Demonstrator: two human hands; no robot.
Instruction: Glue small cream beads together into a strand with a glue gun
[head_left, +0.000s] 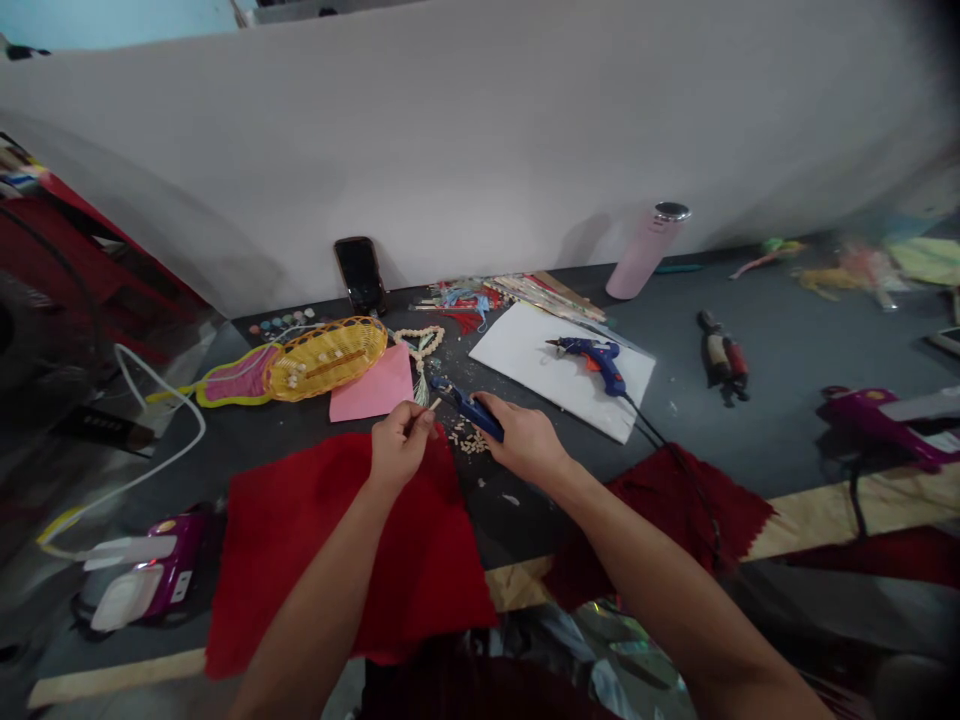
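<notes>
My left hand (401,443) is closed in a pinch on a thin pale stick (436,404), above the edge of a red cloth (300,520). In my right hand (525,437) I grip blue-handled pliers (478,414), a cutting kind by their look. Their jaws point left, close to the stick's tip; whether they touch it I cannot tell. Under the pliers lies a heap of small pale cut pieces (469,439). Just beyond my hands are a beaded string with a tassel (421,345) and a pink paper sheet (375,388).
A blue glue gun (596,360) rests on a white board (525,345), its cord trailing right. Around stand a yellow basket (330,358), a phone (361,272), a pink bottle (645,255), thin sticks (551,298) and a purple device (154,565). A white wall (480,140) bounds the back.
</notes>
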